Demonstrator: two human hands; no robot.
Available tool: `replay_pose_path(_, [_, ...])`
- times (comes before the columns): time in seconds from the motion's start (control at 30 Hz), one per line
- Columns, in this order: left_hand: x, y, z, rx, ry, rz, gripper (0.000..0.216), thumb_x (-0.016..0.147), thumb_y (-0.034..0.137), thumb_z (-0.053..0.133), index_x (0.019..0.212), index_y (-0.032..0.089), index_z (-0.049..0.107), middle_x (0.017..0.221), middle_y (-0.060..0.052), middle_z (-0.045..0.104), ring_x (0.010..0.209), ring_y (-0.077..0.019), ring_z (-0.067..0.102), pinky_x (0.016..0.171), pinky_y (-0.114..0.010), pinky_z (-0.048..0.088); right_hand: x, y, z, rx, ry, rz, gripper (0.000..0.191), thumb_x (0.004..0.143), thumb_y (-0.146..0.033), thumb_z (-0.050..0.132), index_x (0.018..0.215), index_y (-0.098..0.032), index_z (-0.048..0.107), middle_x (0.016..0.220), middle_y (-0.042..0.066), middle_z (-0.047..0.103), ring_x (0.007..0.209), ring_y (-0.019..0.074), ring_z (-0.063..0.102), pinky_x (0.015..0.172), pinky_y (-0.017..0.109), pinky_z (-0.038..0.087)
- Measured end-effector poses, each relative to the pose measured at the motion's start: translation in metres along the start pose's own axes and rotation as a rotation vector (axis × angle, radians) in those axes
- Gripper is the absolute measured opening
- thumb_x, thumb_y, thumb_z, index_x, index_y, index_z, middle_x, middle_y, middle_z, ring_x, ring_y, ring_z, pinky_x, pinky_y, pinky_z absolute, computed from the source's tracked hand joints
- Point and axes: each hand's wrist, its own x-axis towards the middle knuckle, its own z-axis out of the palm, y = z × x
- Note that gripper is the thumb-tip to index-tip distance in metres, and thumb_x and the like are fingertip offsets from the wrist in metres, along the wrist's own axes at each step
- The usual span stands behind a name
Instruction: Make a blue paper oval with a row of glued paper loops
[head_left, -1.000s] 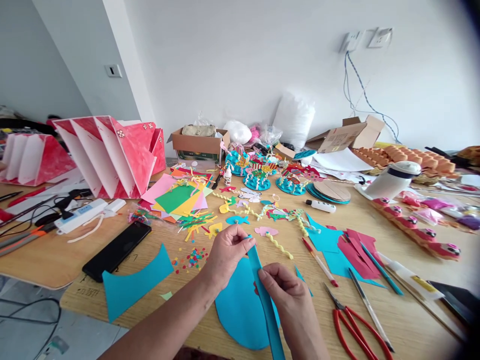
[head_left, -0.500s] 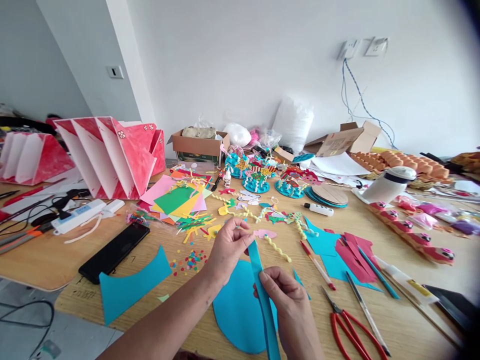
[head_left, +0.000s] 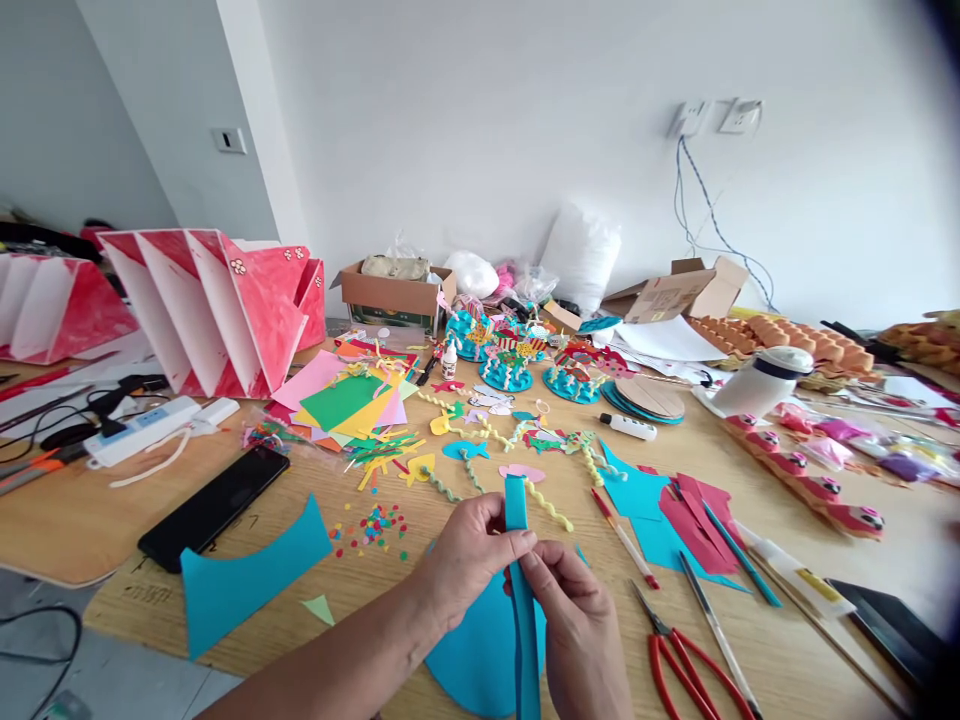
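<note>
A long blue paper strip (head_left: 528, 640), apparently folded lengthwise into layers, runs upright between both hands. My left hand (head_left: 480, 550) pinches it just below its top end, thumb across the front. Close beside, my right hand (head_left: 574, 610) grips the strip slightly lower between thumb and fingers, the two thumbs nearly touching. Under the hands a blue paper round (head_left: 469, 660) lies on the table, partly covered by them. Beyond the strip's top lie a pink paper fish (head_left: 523, 471) and a blue paper fish (head_left: 465, 451) with a twisted tail strip.
Red-handled scissors (head_left: 682, 650), a pen (head_left: 720, 635) and blue and dark red paper scraps (head_left: 701, 515) lie at right. A phone (head_left: 214, 505) and a curved blue offcut (head_left: 251, 575) are at left. Coloured paper sheets (head_left: 341, 400) and finished blue-based crafts (head_left: 506, 372) stand farther back.
My left hand has slid down the strip toward my right hand, so the strip's top end now sticks up above it. The view has shifted slightly.
</note>
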Motion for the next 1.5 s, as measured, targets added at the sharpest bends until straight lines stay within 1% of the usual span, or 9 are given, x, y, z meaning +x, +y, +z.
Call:
replay_pose_path(0.2, [0.004, 0.01, -0.006, 0.081, 0.086, 0.078, 0.023, 0.062, 0.025, 0.067, 0.061, 0.015, 0.047, 0.056, 0.006, 0.04, 0.055, -0.0072, 0.035, 0.054, -0.02, 0.031, -0.007, -0.003, 0.004, 0.046, -0.018, 0.112, 0.026, 0.066, -0.04, 0.071, 0.061, -0.017, 0.06, 0.053, -0.001, 0.057, 0.052, 0.0119, 0.049, 0.051, 0.021, 0.038])
replay_pose_path(0.3, [0.001, 0.014, -0.006, 0.037, 0.027, 0.093, 0.023, 0.064, 0.025, 0.069, 0.077, 0.016, 0.052, 0.063, 0.005, 0.047, 0.059, -0.0083, 0.042, 0.057, -0.02, 0.034, -0.009, -0.005, 0.006, 0.127, -0.008, 0.158, 0.026, 0.065, -0.041, 0.072, 0.062, -0.017, 0.06, 0.053, -0.001, 0.056, 0.051, 0.0117, 0.048, 0.05, 0.021, 0.037])
replay_pose_path(0.43, [-0.004, 0.014, -0.007, 0.018, -0.004, 0.097, 0.04, 0.066, 0.025, 0.07, 0.101, 0.021, 0.052, 0.072, 0.003, 0.053, 0.064, -0.0097, 0.049, 0.058, -0.02, 0.037, -0.01, -0.008, 0.007, 0.192, 0.0, 0.174, 0.029, 0.064, -0.042, 0.072, 0.059, -0.017, 0.058, 0.051, -0.001, 0.055, 0.049, 0.0112, 0.046, 0.048, 0.021, 0.035])
replay_pose_path(0.67, [-0.004, 0.003, -0.006, -0.028, -0.044, -0.081, 0.027, 0.061, 0.035, 0.071, 0.068, 0.015, 0.055, 0.055, 0.004, 0.049, 0.044, -0.0084, 0.045, 0.042, -0.02, 0.038, -0.007, -0.005, 0.003, 0.081, -0.057, 0.12, 0.028, 0.062, -0.042, 0.073, 0.059, -0.017, 0.061, 0.053, -0.002, 0.057, 0.051, 0.0107, 0.047, 0.051, 0.02, 0.037])
replay_pose_path(0.87, [-0.002, 0.007, -0.008, 0.014, 0.022, -0.076, 0.03, 0.055, 0.036, 0.074, 0.058, 0.014, 0.054, 0.049, 0.004, 0.048, 0.042, -0.0076, 0.043, 0.041, -0.02, 0.035, -0.01, -0.006, 0.009, 0.025, -0.032, 0.091, 0.031, 0.066, -0.045, 0.069, 0.057, -0.017, 0.059, 0.051, 0.0, 0.057, 0.051, 0.0123, 0.048, 0.052, 0.022, 0.037])
replay_pose_path(1.1, [-0.003, 0.007, -0.009, 0.133, 0.06, 0.0, 0.027, 0.061, 0.033, 0.071, 0.06, 0.016, 0.05, 0.051, 0.005, 0.047, 0.046, -0.008, 0.043, 0.045, -0.02, 0.035, -0.01, -0.004, 0.008, 0.001, -0.063, 0.104, 0.034, 0.067, -0.048, 0.067, 0.058, -0.017, 0.057, 0.051, -0.001, 0.056, 0.052, 0.0127, 0.049, 0.054, 0.023, 0.038])
replay_pose_path(1.17, [-0.004, 0.01, -0.01, 0.141, 0.057, 0.066, 0.024, 0.062, 0.029, 0.071, 0.073, 0.016, 0.054, 0.059, 0.004, 0.052, 0.055, -0.009, 0.047, 0.052, -0.02, 0.038, -0.009, -0.004, 0.005, -0.011, -0.1, 0.113, 0.034, 0.069, -0.049, 0.065, 0.06, -0.017, 0.057, 0.054, -0.001, 0.058, 0.054, 0.0127, 0.049, 0.055, 0.022, 0.038])
replay_pose_path(1.3, [-0.005, 0.019, -0.017, 0.144, -0.013, 0.129, 0.048, 0.066, 0.023, 0.068, 0.109, 0.021, 0.047, 0.082, -0.001, 0.061, 0.07, -0.0118, 0.054, 0.062, -0.022, 0.04, -0.007, -0.01, -0.002, -0.06, -0.214, 0.158, 0.036, 0.071, -0.05, 0.062, 0.06, -0.018, 0.053, 0.054, 0.0, 0.058, 0.054, 0.0126, 0.049, 0.054, 0.023, 0.038])
replay_pose_path(1.5, [0.001, 0.02, -0.029, 0.409, 0.027, 0.156, 0.013, 0.067, 0.02, 0.063, 0.08, 0.017, 0.059, 0.07, 0.003, 0.054, 0.058, -0.0079, 0.044, 0.053, -0.019, 0.034, -0.002, -0.011, -0.005, -0.206, -0.273, 0.111, 0.038, 0.072, -0.053, 0.059, 0.06, -0.018, 0.053, 0.054, 0.0, 0.056, 0.054, 0.0129, 0.047, 0.054, 0.023, 0.036])
